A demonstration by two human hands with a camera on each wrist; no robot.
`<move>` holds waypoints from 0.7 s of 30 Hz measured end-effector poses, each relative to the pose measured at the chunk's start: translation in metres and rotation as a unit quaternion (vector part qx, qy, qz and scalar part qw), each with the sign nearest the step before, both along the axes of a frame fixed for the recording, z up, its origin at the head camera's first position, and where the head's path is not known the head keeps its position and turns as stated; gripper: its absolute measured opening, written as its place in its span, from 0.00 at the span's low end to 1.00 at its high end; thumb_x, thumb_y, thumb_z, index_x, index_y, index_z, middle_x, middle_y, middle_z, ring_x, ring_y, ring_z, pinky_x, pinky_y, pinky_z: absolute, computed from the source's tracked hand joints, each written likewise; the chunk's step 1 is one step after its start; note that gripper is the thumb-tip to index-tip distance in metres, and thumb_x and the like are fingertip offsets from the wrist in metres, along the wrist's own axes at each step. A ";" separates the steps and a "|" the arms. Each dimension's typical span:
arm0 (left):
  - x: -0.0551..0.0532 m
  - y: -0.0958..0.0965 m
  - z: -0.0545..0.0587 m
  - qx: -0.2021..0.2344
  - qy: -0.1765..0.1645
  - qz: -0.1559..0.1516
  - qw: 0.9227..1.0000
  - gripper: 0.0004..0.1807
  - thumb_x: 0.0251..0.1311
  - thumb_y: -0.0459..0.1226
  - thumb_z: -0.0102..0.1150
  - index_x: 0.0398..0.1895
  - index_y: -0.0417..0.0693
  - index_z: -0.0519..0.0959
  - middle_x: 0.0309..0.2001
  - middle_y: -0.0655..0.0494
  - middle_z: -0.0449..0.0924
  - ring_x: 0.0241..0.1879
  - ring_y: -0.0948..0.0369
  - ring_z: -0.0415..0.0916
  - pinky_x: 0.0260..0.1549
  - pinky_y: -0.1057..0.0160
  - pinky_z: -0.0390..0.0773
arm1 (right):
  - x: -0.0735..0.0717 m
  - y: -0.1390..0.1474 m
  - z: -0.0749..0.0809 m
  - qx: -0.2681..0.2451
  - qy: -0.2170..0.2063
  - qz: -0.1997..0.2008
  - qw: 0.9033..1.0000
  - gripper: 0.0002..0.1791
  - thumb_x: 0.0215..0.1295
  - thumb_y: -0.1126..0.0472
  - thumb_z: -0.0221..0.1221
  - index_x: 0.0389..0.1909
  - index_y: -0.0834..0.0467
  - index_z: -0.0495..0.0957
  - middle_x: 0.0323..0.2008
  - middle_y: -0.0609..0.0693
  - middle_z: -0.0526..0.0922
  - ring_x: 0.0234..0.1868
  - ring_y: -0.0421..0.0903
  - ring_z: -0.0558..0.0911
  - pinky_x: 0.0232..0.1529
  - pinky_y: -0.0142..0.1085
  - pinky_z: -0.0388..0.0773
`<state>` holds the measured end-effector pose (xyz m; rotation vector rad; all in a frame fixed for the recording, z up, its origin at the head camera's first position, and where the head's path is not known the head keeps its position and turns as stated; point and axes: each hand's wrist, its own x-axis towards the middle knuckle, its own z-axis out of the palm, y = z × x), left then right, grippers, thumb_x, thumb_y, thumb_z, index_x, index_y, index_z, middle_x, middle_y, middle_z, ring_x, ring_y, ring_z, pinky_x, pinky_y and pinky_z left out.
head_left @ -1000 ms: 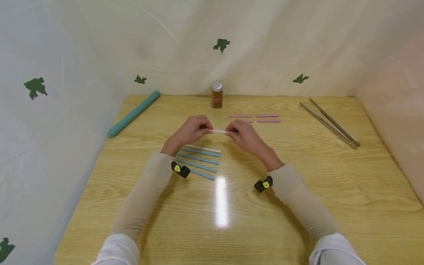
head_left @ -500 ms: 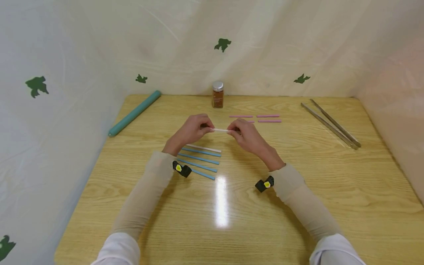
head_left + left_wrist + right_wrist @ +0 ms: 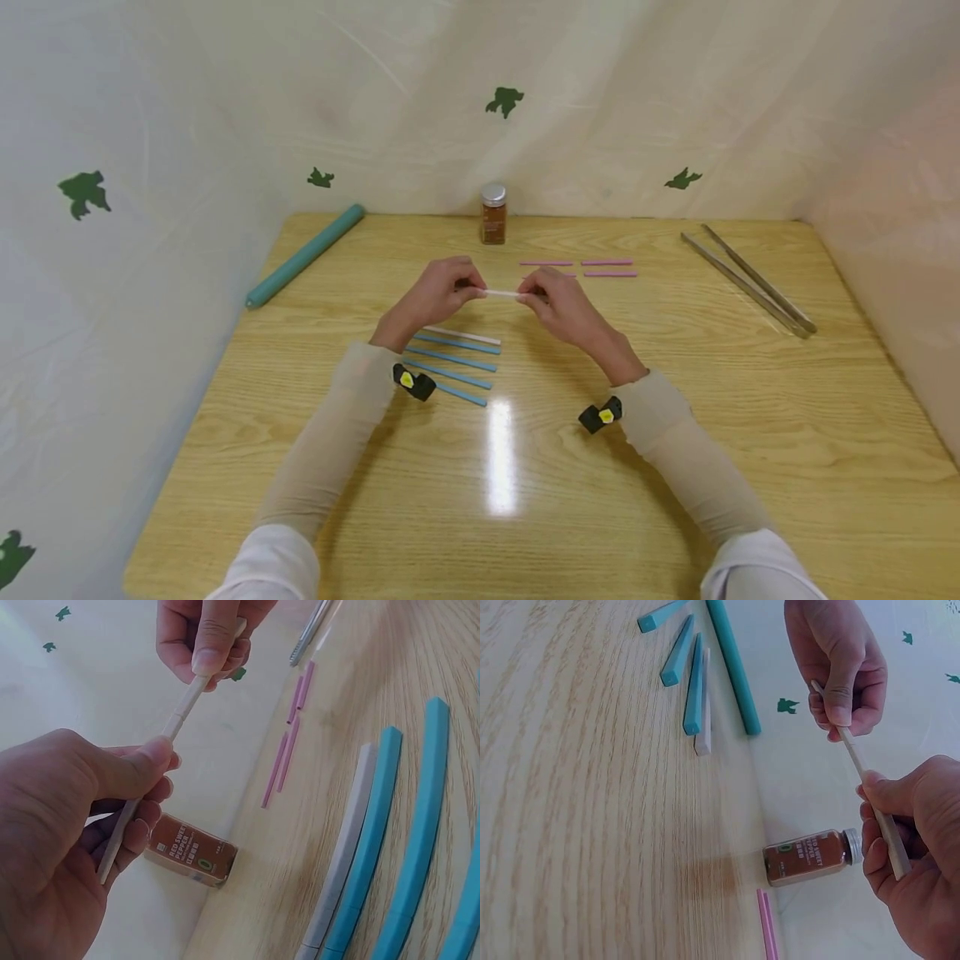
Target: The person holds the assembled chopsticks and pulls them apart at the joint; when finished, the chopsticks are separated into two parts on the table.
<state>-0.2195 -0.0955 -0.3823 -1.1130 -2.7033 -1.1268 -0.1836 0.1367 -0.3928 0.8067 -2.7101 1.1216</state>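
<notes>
One slim, straight, off-white stick, material undetermined, sits clear of the wood-grained surface, pinched in the grip of the left hand and of the right hand. Good handling calls for light, even pressure, its bare middle unbent

High head view forward and down across the table, wrist views close on fingers, sharing the jar
</notes>
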 end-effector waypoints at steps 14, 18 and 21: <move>0.001 0.002 -0.004 0.013 0.006 0.003 1.000 0.05 0.61 0.33 0.61 0.32 0.39 0.82 0.30 0.50 0.77 0.29 0.60 0.71 0.30 0.65 0.71 | 0.003 0.004 0.003 0.001 -0.009 -0.006 1.000 0.08 0.69 0.62 0.55 0.39 0.63 0.78 0.36 0.56 0.78 0.33 0.48 0.76 0.35 0.40 0.74; 0.001 0.002 -0.003 0.014 0.012 0.007 1.000 0.05 0.61 0.34 0.61 0.32 0.39 0.82 0.29 0.50 0.76 0.28 0.60 0.70 0.29 0.65 0.71 | 0.003 0.006 0.004 0.004 0.000 -0.006 1.000 0.08 0.70 0.61 0.55 0.39 0.63 0.77 0.36 0.56 0.79 0.32 0.47 0.76 0.35 0.40 0.74; 0.001 0.003 -0.001 0.016 0.015 0.009 1.000 0.06 0.62 0.34 0.60 0.32 0.39 0.82 0.29 0.50 0.75 0.28 0.60 0.70 0.29 0.66 0.71 | 0.003 0.006 0.006 0.008 0.006 -0.006 1.000 0.08 0.70 0.61 0.54 0.39 0.63 0.77 0.36 0.56 0.78 0.32 0.48 0.75 0.35 0.40 0.74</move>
